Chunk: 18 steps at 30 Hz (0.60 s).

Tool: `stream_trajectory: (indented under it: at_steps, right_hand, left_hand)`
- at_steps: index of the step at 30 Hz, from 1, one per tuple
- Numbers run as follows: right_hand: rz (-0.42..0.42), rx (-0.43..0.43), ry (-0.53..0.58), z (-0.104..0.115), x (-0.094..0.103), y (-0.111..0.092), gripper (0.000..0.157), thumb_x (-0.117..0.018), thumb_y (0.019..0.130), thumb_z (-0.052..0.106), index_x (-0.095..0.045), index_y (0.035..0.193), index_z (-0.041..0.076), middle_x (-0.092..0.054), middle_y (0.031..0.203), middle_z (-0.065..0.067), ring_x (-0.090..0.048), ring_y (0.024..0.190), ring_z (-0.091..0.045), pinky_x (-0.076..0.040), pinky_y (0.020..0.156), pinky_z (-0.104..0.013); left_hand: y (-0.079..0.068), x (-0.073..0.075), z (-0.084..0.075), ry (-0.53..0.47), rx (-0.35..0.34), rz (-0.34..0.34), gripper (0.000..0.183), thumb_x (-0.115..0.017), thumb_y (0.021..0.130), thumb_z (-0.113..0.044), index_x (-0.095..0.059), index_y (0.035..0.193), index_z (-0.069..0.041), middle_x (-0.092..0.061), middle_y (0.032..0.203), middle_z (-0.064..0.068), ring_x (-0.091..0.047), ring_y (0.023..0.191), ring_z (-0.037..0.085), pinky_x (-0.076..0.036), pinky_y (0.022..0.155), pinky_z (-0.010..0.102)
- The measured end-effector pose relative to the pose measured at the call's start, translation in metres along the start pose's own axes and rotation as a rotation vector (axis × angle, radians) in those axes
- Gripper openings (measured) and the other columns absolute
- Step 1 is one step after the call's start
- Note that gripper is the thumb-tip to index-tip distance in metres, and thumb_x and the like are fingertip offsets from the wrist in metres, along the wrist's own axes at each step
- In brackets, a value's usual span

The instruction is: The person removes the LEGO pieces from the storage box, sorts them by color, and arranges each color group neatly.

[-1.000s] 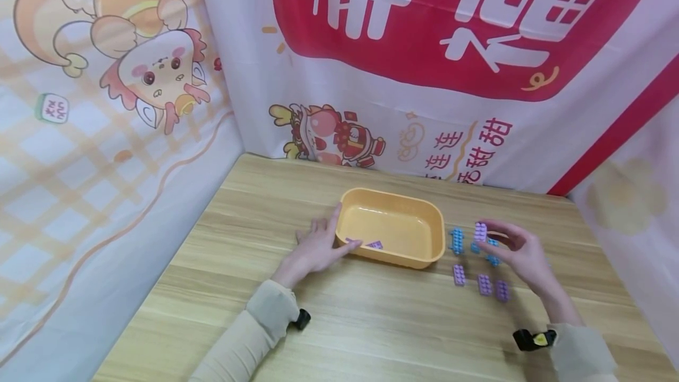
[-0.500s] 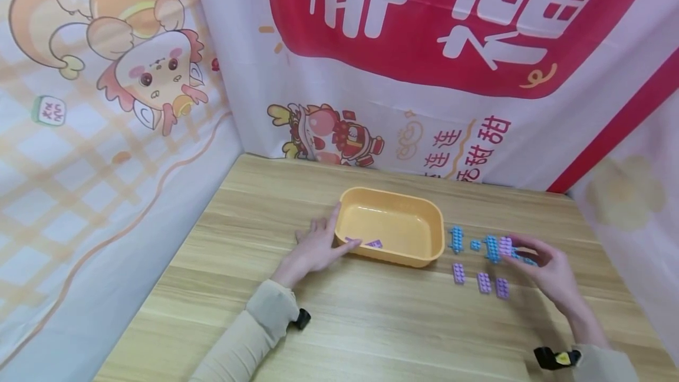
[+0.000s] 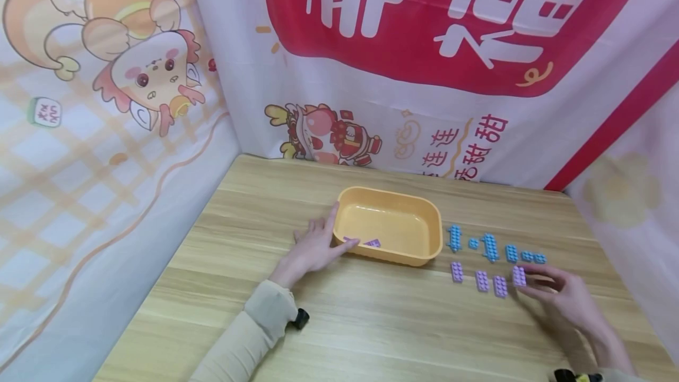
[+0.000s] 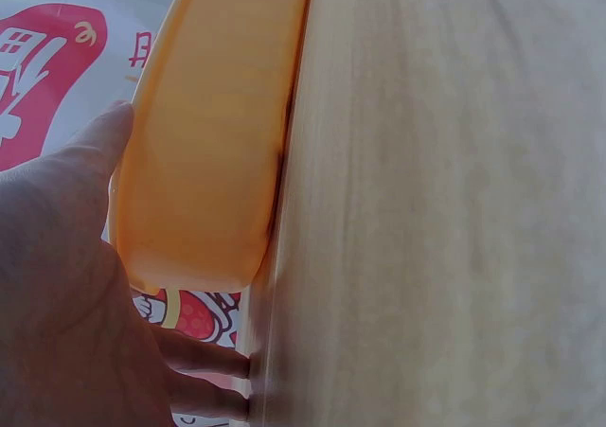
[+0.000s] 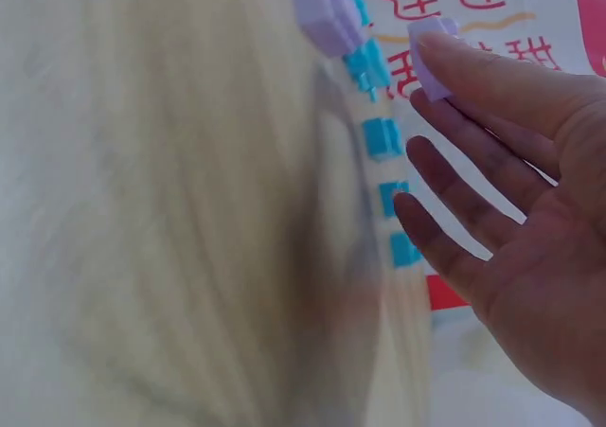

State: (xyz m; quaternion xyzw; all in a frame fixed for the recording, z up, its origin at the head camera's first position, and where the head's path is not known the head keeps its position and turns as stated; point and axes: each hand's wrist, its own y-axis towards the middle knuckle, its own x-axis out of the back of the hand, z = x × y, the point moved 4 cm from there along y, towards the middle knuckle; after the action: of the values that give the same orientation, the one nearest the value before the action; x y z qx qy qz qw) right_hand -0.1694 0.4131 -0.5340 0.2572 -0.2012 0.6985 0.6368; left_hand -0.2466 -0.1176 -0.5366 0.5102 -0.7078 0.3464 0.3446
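Observation:
My right hand [image 3: 573,299] pinches a light purple toy building brick [image 3: 519,276] between thumb and fingertips at the right end of a row of purple bricks. In the right wrist view this pinched brick [image 5: 431,60] is seen in front of the printed cloth, the other fingers spread loosely. My left hand [image 3: 313,249] rests at the left end of a yellow plastic basin [image 3: 437,234], its thumb lying over the front rim. In the left wrist view its other fingers stretch past the basin's end beside the tabletop. Purple pieces [image 3: 373,243] lie inside the basin near the front wall.
Several blue bricks [image 3: 490,247] form a row right of the basin. In front of them lie three purple bricks [image 3: 481,281] on the wooden table [image 3: 371,323]. Printed cloths [image 3: 239,75] hang behind the table and on both sides.
My right hand has carried the purple brick right and toward me, from over the blue row to the end of the purple row. The left hand and basin stay put.

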Motion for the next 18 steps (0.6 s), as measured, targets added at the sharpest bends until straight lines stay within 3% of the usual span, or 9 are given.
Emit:
stream_trajectory:
  at_steps: [6, 18]
  right_hand:
    - [0.010, 0.010, -0.064, -0.013, -0.002, -0.008, 0.048, -0.088, 0.090, 0.003, -0.071, 0.134, -0.009, -0.064, 0.116, 0.043, -0.065, 0.103, 0.018, -0.054, 0.085, -0.004]
    - [-0.054, 0.107, -0.037, -0.025, -0.012, -0.010, 0.046, -0.090, 0.083, -0.006, -0.074, 0.126, -0.010, -0.069, 0.120, 0.037, -0.058, 0.112, 0.024, -0.045, 0.093, 0.003]
  left_hand:
    - [-0.001, 0.001, -0.001, -0.003, 0.000, 0.000, 0.113, -0.047, 0.098, -0.089, 0.008, 0.178, -0.031, -0.022, 0.179, 0.032, -0.016, 0.167, 0.058, -0.007, 0.127, 0.090]
    - [0.000, 0.001, -0.002, 0.001, 0.005, 0.003, 0.112, -0.048, 0.099, -0.087, 0.008, 0.178, -0.031, -0.021, 0.179, 0.033, -0.016, 0.167, 0.058, -0.007, 0.127, 0.090]
